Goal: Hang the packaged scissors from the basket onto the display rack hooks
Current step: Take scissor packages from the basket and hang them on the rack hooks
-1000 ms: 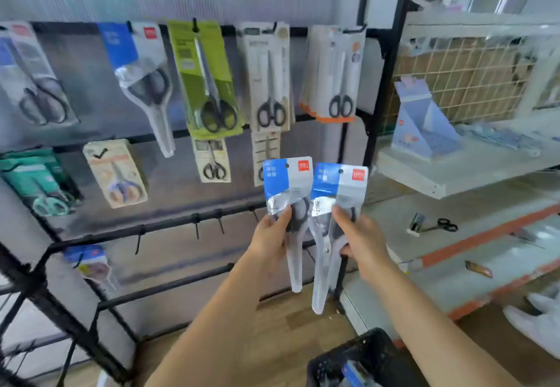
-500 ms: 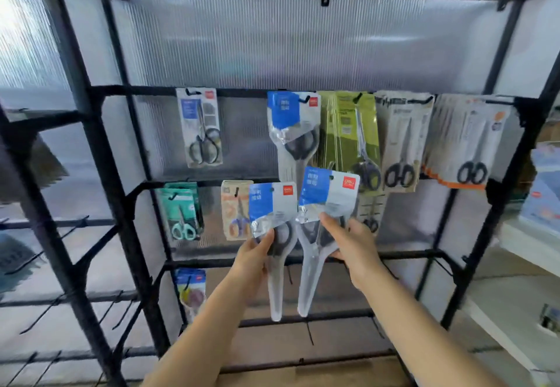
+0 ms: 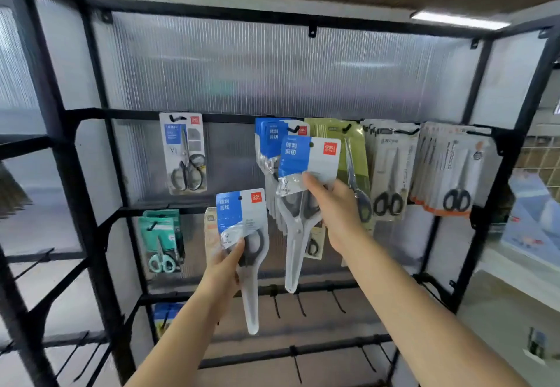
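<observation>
Head view. The right hand pinched one blue-and-white scissors pack at centre frame, thumb on the card's lower edge, its punched hole just below the top-row hook carrying matching packs. The left hand gripped a second pack lower, at centre, fingers curled round the handle bulge of the clear blister. Each pack appeared light, the card stiff, the tapered blister smooth and probably slippery; the weight likely sat at the handles. A hold just under the card, leaving the hole free, seemed best for threading. The basket was out of view.
</observation>
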Demonstrator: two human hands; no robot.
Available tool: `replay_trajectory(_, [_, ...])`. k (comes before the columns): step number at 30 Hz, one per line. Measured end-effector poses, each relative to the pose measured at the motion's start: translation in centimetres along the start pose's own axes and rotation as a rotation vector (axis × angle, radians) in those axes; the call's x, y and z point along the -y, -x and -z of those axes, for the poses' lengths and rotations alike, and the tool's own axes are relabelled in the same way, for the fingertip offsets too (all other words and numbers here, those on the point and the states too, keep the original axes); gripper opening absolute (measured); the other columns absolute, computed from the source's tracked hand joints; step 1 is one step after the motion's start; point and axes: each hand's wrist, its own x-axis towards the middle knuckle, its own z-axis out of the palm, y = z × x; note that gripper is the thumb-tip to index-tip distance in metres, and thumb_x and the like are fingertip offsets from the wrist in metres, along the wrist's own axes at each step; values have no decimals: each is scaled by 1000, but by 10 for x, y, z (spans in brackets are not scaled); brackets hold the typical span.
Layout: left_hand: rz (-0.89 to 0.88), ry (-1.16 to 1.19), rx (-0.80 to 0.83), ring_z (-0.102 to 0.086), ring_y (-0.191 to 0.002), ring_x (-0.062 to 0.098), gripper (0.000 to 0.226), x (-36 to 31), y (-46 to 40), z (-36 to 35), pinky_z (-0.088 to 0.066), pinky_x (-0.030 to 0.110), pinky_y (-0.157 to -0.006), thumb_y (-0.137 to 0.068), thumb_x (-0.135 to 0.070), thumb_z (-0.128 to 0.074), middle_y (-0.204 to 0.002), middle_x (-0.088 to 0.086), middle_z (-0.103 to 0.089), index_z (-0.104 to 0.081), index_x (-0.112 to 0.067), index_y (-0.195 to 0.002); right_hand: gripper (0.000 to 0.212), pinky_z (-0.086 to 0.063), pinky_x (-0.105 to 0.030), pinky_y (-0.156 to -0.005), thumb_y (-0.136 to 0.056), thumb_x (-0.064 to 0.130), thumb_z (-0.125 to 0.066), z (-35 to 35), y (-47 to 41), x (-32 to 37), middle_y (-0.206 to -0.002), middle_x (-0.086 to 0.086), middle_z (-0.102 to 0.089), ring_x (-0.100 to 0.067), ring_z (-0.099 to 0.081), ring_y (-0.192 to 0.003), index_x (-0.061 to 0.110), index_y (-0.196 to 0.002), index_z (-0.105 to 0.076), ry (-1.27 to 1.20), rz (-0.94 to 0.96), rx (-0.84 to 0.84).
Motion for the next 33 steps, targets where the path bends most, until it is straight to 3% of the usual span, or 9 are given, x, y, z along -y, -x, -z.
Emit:
replay_trajectory(5, [-26, 4, -59, -62, -100, 27, 25, -15, -15, -23, -50, 41, -82, -94, -28, -55, -104, 6, -67, -60, -15, -115, 22, -53, -31, -84, -86, 16, -66, -3, -30, 7, -105, 1, -69, -14, -65, -97, 13, -108, -64, -33, -49, -13])
replay_trajectory(9, [-48, 51, -65, -62, -95, 23, 23, -23, -25, -30, -50, 36, -74, -95, -25, -53, -103, 5, -67, -60, -14, -114, 11, -49, -18, -69, -90, 28, -62, -7, -46, 8, -92, 10, -69, -4, -65, -86, 21, -98, -67, -52, -1, -3])
replay_trajectory(14, [-70, 71, -63, -63, -91, 19, 23, -26, -37, -27, -50, 37, -76, -95, -23, -53, -103, 3, -68, -58, -15, -116, 6, -47, -20, -70, -92, 30, -59, -14, -63, 7, -86, 12, -65, -3, -61, -81, 26, -87, -61, -6, 37, -29])
replay_trajectory(19, [-86, 33, -84, -64, -91, 22, 31, -27, -46, -21, -50, 37, -76, -95, -26, -54, -106, 5, -68, -56, -14, -123, 18, -46, -21, -65, -95, 32, -53, -17, -75, 11, -76, 7, -62, -3, -57, -68, 24, -79, -58, -22, 44, -45])
replay_trajectory(21, [-65, 49, -112, -63, -94, 25, 34, -26, -51, -18, -50, 41, -81, -93, -27, -56, -112, 9, -67, -56, -12, -123, 24, -44, -23, -64, -95, 35, -51, -21, -76, 12, -82, -4, -64, -7, -54, -67, 18, -80, -57, 24, 60, -53])
replay_trajectory(24, [-54, 49, -129, -63, -93, 26, 32, -25, -57, -16, -49, 44, -85, -92, -28, -57, -108, 9, -67, -57, -13, -120, 40, -49, -38, -76, -96, 35, -50, -29, -77, 12, -104, -25, -61, -32, -60, -84, -5, -98, -56, 54, 84, -94])
replay_trajectory(26, [-54, 47, -125, -63, -89, 24, 26, -25, -59, -15, -49, 44, -86, -93, -27, -56, -105, 8, -67, -58, -14, -116, 36, -49, -36, -74, -96, 34, -49, -32, -79, 12, -98, -21, -64, -34, -60, -85, -2, -96, -58, 44, 91, -118])
replay_trajectory(30, [-53, 32, -118, -64, -94, 24, 31, -24, -63, -15, -51, 40, -79, -93, -30, -56, -107, 6, -69, -57, -15, -121, 26, -48, -30, -67, -97, 30, -49, -36, -82, 10, -74, 0, -61, -11, -58, -72, 19, -74, -55, 36, 115, -135])
replay_trajectory(33, [-52, 26, -99, -64, -96, 23, 33, -25, -65, -15, -50, 38, -77, -94, -30, -54, -108, 5, -69, -57, -14, -122, 27, -46, -27, -64, -97, 28, -49, -36, -83, 9, -71, 2, -59, -11, -57, -68, 20, -72, -54, 35, 120, -142])
